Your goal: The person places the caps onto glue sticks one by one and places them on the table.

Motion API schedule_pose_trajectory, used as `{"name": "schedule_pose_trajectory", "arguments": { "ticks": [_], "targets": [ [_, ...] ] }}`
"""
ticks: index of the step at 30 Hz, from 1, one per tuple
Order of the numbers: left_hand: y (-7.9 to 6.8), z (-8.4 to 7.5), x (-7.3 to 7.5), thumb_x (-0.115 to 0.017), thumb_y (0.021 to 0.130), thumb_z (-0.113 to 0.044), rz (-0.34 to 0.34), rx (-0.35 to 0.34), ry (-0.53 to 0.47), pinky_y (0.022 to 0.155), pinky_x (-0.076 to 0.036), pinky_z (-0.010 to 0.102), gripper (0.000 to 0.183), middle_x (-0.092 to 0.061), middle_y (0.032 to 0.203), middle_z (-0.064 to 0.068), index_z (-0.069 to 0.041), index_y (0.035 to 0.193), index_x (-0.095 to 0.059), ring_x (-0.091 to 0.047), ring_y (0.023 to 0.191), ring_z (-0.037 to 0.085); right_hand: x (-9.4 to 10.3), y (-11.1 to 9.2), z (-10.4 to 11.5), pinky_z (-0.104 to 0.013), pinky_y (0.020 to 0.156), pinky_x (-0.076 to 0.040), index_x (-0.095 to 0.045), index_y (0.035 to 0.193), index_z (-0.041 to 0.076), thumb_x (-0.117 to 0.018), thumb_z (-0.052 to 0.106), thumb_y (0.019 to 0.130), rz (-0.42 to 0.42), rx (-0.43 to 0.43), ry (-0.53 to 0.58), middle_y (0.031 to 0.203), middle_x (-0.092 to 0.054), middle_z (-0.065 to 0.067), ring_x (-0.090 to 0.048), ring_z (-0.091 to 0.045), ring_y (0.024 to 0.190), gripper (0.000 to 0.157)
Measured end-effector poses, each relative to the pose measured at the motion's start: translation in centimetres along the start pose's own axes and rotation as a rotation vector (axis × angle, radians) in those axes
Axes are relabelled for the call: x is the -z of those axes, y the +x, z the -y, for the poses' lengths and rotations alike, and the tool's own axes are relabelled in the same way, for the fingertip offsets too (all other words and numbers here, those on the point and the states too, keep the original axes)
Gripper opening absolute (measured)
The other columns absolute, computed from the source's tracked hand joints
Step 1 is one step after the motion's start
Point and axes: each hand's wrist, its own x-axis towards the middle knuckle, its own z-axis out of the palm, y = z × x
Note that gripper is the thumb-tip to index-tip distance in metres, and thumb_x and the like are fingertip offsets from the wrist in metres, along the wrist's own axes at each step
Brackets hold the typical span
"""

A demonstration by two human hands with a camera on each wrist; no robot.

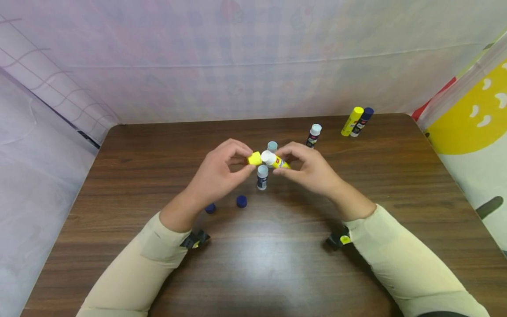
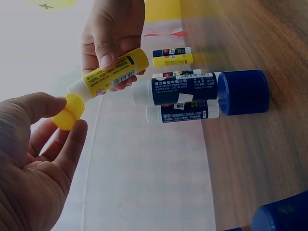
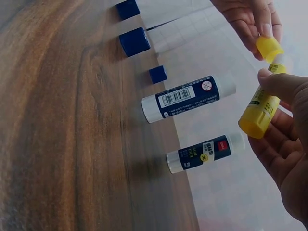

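Between finger and thumb, my left hand point(image 1: 215, 169) pinches a yellow cap point(image 1: 255, 159). My right hand point(image 1: 310, 169) grips a yellow glue stick point(image 1: 281, 163) around its barrel, tilted, with its white end uncovered and facing the cap. In the left wrist view the cap point(image 2: 69, 113) is right at the white end of the yellow glue stick point(image 2: 113, 74). Below the hands stands an uncapped navy glue stick point(image 1: 262, 180), and another uncapped stick point(image 1: 272, 145) is partly hidden behind the right hand's yellow one.
A third uncapped navy glue stick point(image 1: 313, 135) stands behind the right hand. Farther back right, a capped yellow glue stick point(image 1: 351, 122) and a capped navy one point(image 1: 362, 121) stand side by side. Blue caps point(image 1: 241, 201) point(image 3: 134, 42) lie on the wooden table point(image 1: 158, 136) near the left forearm.
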Motion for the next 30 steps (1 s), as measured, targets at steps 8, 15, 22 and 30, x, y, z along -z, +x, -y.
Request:
{"name": "schedule_pose_trajectory", "arguments": {
  "ticks": [8,15,22,30],
  "targets": [
    [-0.02,-0.19,-0.03,-0.076,0.093,-0.002,0.007,-0.02,0.012,0.096,-0.059,0.021,0.02,-0.063,0.119,0.01,0.001,0.111,-0.067,-0.07,0.108,0.021,-0.18,0.03,-0.15,-0.023,0.09,-0.058,-0.073,0.116,0.007,-0.086,0.003,0.083,0.018,0.041,-0.008,0.11,-0.073,-0.003,-0.066,-0.013,0.098,0.036],
    [-0.08,-0.12,-0.12,-0.076,0.094,-0.003,0.017,-0.025,0.029,0.096,-0.059,0.02,0.02,-0.064,0.119,0.01,0.0,0.112,-0.067,-0.069,0.108,0.02,-0.15,0.01,-0.13,-0.023,0.089,-0.058,-0.073,0.118,0.007,-0.086,0.005,0.084,0.018,0.075,-0.043,0.111,-0.073,-0.004,-0.065,-0.013,0.098,0.036],
    [-0.14,0.04,-0.26,-0.075,0.094,-0.003,0.026,-0.027,0.042,0.096,-0.058,0.019,0.021,-0.064,0.12,0.009,-0.001,0.113,-0.068,-0.07,0.108,0.019,-0.11,-0.05,-0.27,-0.019,0.084,-0.056,-0.074,0.116,0.008,-0.087,0.003,0.083,0.005,0.131,-0.085,0.11,-0.073,-0.003,-0.065,-0.013,0.097,0.036],
    [-0.18,-0.13,-0.12,-0.075,0.096,-0.006,0.049,-0.017,0.074,0.097,-0.058,0.021,0.022,-0.065,0.122,0.006,-0.003,0.117,-0.069,-0.07,0.11,0.017,-0.04,0.01,-0.37,-0.024,0.061,-0.051,-0.075,0.117,0.01,-0.085,0.007,0.086,0.016,0.162,-0.142,0.111,-0.072,-0.003,-0.061,-0.011,0.091,0.032]
  ]
}}
